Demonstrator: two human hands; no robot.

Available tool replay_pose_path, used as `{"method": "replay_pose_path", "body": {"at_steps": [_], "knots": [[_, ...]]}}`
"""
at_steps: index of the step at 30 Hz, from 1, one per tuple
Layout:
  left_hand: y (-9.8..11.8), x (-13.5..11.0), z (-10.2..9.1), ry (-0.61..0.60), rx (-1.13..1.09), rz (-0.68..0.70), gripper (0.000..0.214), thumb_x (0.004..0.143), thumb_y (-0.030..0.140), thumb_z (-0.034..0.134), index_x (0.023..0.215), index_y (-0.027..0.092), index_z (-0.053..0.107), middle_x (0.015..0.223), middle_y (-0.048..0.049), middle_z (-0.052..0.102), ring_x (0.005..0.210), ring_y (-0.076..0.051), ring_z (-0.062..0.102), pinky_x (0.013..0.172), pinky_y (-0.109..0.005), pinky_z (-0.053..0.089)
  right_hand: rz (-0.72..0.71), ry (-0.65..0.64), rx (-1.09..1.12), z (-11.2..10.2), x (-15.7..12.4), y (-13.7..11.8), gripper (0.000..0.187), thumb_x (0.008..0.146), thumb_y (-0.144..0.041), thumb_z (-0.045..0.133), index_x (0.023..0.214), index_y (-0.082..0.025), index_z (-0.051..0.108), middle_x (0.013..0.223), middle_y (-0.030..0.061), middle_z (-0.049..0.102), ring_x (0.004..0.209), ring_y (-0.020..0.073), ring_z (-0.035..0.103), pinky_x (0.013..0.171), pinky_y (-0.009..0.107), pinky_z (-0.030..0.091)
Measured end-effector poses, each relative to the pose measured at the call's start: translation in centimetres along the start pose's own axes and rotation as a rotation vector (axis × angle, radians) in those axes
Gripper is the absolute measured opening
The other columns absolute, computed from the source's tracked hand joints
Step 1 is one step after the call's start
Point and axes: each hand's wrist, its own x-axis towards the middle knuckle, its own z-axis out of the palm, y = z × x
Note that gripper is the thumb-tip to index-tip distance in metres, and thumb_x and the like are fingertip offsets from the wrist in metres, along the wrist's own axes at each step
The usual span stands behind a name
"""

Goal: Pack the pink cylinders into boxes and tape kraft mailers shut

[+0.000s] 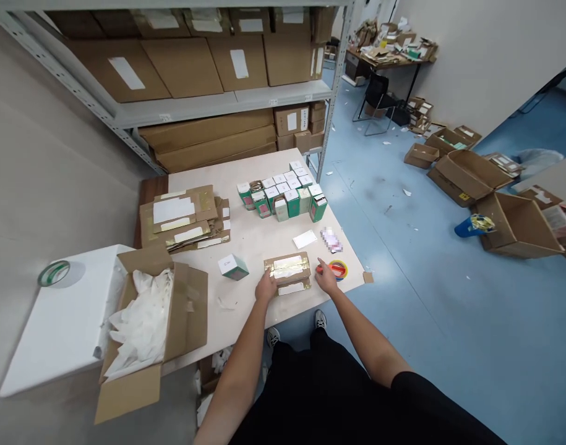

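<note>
A small flat cardboard box (288, 271), sealed with shiny tape, lies near the table's front edge. My left hand (265, 288) rests against its left end, fingers curled on the box. My right hand (326, 278) is just right of the box, fingers bent over a red utility knife (320, 269) lying beside a roll of tape (339, 269). Whether the fingers grip the knife is unclear. A single green-and-white carton (233, 266) sits left of the box.
Several green-and-white cartons (286, 193) are grouped at the table's far side, flattened cardboard (183, 218) at its left. An open box with white packing (143, 321) stands front left beside a white board with a tape roll (54, 272). Shelving (208, 105) holds brown boxes; open boxes litter the blue floor.
</note>
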Motion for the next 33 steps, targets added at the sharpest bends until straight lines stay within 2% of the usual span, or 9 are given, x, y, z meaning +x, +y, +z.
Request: {"method": "replay_pose_path", "body": {"at_steps": [3, 5, 10, 12, 18, 21, 25, 29, 33], "knots": [[0.8, 0.3, 0.4, 0.005, 0.029, 0.000, 0.064, 0.101, 0.036, 0.046, 0.162, 0.025, 0.033, 0.159, -0.0130, 0.049, 0.141, -0.028, 0.053, 0.109, -0.038, 0.045, 0.040, 0.051, -0.014, -2.8, 1.0, 3.5, 0.048, 0.087, -0.016, 0.056, 0.134, -0.019, 0.065, 0.125, 0.0109, 0.071, 0.118, 0.0257, 0.064, 0.102, 0.036, 0.050], [1.2, 0.5, 0.4, -0.007, 0.070, -0.041, 0.064, 0.101, 0.036, 0.045, 0.163, 0.024, 0.032, 0.156, -0.0148, 0.053, 0.141, -0.029, 0.053, 0.110, -0.039, 0.045, 0.028, 0.013, -0.015, -4.3, 1.3, 5.9, 0.043, 0.085, -0.014, 0.057, 0.126, -0.017, 0.068, 0.125, 0.0114, 0.071, 0.119, 0.0268, 0.063, 0.101, 0.036, 0.050], [2.2, 0.8, 0.6, -0.049, 0.166, -0.117, 0.069, 0.101, 0.037, 0.047, 0.165, 0.022, 0.027, 0.145, -0.0177, 0.061, 0.131, -0.032, 0.061, 0.104, -0.040, 0.048, -0.065, -0.273, -0.078, -5.7, 1.0, 10.3, 0.053, 0.083, -0.017, 0.067, 0.136, -0.020, 0.062, 0.134, 0.0120, 0.068, 0.121, 0.0290, 0.062, 0.099, 0.036, 0.049], [2.4, 0.6, 1.0, -0.045, 0.184, -0.127, 0.069, 0.101, 0.037, 0.047, 0.165, 0.021, 0.026, 0.144, -0.0180, 0.062, 0.129, -0.032, 0.062, 0.103, -0.040, 0.048, -0.092, -0.310, -0.159, -5.7, 0.9, 11.2, 0.057, 0.084, -0.020, 0.070, 0.140, -0.020, 0.058, 0.138, 0.0137, 0.065, 0.124, 0.0297, 0.060, 0.102, 0.038, 0.047], [2.9, -0.1, 1.7, -0.031, 0.179, -0.148, 0.069, 0.101, 0.039, 0.047, 0.164, 0.021, 0.027, 0.142, -0.0179, 0.063, 0.129, -0.032, 0.062, 0.102, -0.040, 0.049, 0.051, -0.214, -0.435, -4.8, 2.3, 12.5, 0.046, 0.086, -0.022, 0.071, 0.130, -0.013, 0.062, 0.133, 0.0233, 0.065, 0.129, 0.0351, 0.056, 0.111, 0.047, 0.036], [3.0, -0.1, 1.6, -0.038, 0.166, -0.174, 0.069, 0.100, 0.040, 0.048, 0.164, 0.024, 0.028, 0.145, -0.0165, 0.062, 0.129, -0.032, 0.062, 0.102, -0.040, 0.050, 0.128, -0.156, -0.430, -4.4, 3.0, 13.2, 0.045, 0.086, -0.027, 0.073, 0.127, -0.013, 0.063, 0.128, 0.0236, 0.068, 0.126, 0.0364, 0.059, 0.110, 0.052, 0.037], [3.2, -0.1, 1.5, -0.054, 0.161, -0.215, 0.068, 0.101, 0.040, 0.047, 0.165, 0.027, 0.028, 0.147, -0.0157, 0.060, 0.130, -0.032, 0.062, 0.103, -0.041, 0.049, 0.141, -0.118, -0.380, -4.7, 2.8, 13.7, 0.039, 0.087, -0.027, 0.072, 0.122, -0.013, 0.065, 0.118, 0.0200, 0.071, 0.117, 0.0368, 0.063, 0.103, 0.052, 0.043], [3.3, -0.4, 1.4, -0.054, 0.133, -0.225, 0.067, 0.101, 0.042, 0.048, 0.164, 0.031, 0.029, 0.150, -0.0140, 0.058, 0.131, -0.031, 0.061, 0.105, -0.042, 0.048, 0.011, -0.009, -0.335, -5.9, 1.4, 13.3, 0.028, 0.092, -0.025, 0.060, 0.117, -0.014, 0.067, 0.116, 0.0178, 0.069, 0.117, 0.0352, 0.059, 0.107, 0.051, 0.041], [3.3, -0.7, 1.3, -0.045, 0.099, -0.205, 0.068, 0.100, 0.042, 0.049, 0.164, 0.030, 0.029, 0.151, -0.0149, 0.058, 0.133, -0.032, 0.060, 0.103, -0.043, 0.049, -0.186, 0.086, -0.237, -7.2, 0.8, 10.8, 0.022, 0.093, -0.023, 0.055, 0.109, -0.016, 0.068, 0.111, 0.0165, 0.068, 0.110, 0.0341, 0.059, 0.104, 0.051, 0.044]]}}
